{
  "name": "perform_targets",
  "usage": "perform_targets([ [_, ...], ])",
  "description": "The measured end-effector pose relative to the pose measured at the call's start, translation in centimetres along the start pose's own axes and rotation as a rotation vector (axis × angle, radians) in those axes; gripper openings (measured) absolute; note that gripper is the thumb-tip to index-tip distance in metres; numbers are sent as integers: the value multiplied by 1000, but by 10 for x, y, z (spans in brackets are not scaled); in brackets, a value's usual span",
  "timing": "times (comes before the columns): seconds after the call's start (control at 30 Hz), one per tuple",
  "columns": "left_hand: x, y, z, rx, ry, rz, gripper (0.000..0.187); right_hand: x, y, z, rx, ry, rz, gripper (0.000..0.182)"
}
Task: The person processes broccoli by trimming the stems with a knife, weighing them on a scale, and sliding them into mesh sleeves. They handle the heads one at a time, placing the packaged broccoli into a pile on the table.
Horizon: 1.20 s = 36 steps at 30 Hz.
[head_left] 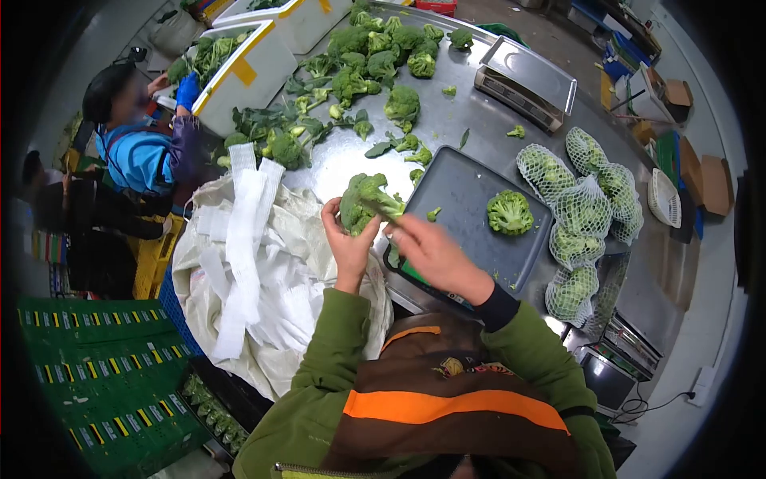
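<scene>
My left hand [348, 239] is wrapped round a head of broccoli [357, 209] above the front of the metal table [471, 100]. Close beside it, my right hand [435, 254] is closed on a knife, whose blurred blade [386, 209] lies against the broccoli stem. One trimmed broccoli head [510, 213] rests on the dark grey tray [455, 180] to the right, with a small floret near the tray's left side. Net-wrapped broccoli [580, 209] lies in a group right of the tray. More loose broccoli [351, 84] is heaped at the back.
A scale [527, 80] stands at the back right. White netting [247, 263] lies on a sack [195, 247] at the left front. A person in blue [140, 152] reaches into a white box [255, 84] at the back left. Green crates [104, 383] stand at lower left.
</scene>
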<state>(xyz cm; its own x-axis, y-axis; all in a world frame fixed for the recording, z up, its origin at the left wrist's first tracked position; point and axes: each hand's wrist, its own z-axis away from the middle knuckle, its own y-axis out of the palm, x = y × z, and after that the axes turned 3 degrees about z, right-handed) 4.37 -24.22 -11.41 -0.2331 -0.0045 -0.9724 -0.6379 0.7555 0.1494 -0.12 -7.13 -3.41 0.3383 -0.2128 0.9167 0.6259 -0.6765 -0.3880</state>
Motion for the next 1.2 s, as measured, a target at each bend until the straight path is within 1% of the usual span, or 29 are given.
perform_targets([
  [0.03, -9, -1, 0, 37, -10, -10, 75, -2, -3, 0, -143, -46, 86, 28],
  [0.07, -15, -2, 0, 31, -18, -7, 75, 0, -8, -2, -135, -41, 90, 28],
  [0.13, -27, -2, -1, 194, -24, 19, 74, 10, -20, -5, -289, 8, 118, 31],
  [0.17, -37, 1, 1, 241, -68, 55, 73, 12, -22, -7, -319, -5, 135, 37],
  [0.2, -41, 1, 1, 240, -73, 63, 73, 18, -25, -8, -317, -1, 143, 37],
  [0.27, -49, 0, 3, 393, -72, 22, 74, 29, -31, -7, -254, 1, 187, 43],
  [0.33, -60, 2, 6, 392, -108, 64, 73, 22, -32, -7, -227, -25, 193, 46],
  [0.4, -62, 1, 6, 434, -115, 103, 74, 17, -32, -3, -217, 11, 160, 42],
  [0.43, -64, 2, 8, 432, -110, 138, 71, 16, -30, -1, -207, 14, 164, 42],
  [0.5, -61, 4, 11, 410, -135, 196, 69, 14, -26, 3, -279, -18, 108, 39],
  [0.57, -57, 7, 16, 384, -154, 260, 66, 12, -22, 9, -292, -41, 124, 37],
  [0.63, -54, 8, 22, 376, -251, 332, 62, 16, -16, 14, -368, -104, 115, 33],
  [0.67, -52, 10, 24, 370, -253, 341, 62, 16, -15, 16, -360, -103, 123, 33],
  [0.73, -47, 13, 28, 332, -317, 414, 61, 15, -15, 18, -397, -144, 142, 31],
  [0.87, -52, 17, 31, 313, -323, 395, 62, 15, -25, 16, -343, -66, 110, 32],
  [0.93, -57, 20, 29, 309, -134, 296, 66, 16, -30, 14, -315, -33, 155, 34],
  [0.97, -59, 19, 26, 356, -75, 207, 69, 15, -32, 12, -312, -31, 157, 34],
  [1.03, -68, 19, 24, 369, -61, 162, 68, 12, -36, 10, -275, -67, 246, 36],
  [1.1, -67, 20, 25, 383, -46, 116, 67, 11, -36, 9, -295, -89, 267, 36],
  [1.17, -58, 23, 30, 390, -158, 252, 64, 11, -32, 10, -314, -108, 287, 36],
  [1.2, -56, 26, 32, 389, -158, 254, 64, 12, -30, 10, -376, -80, 202, 36],
])
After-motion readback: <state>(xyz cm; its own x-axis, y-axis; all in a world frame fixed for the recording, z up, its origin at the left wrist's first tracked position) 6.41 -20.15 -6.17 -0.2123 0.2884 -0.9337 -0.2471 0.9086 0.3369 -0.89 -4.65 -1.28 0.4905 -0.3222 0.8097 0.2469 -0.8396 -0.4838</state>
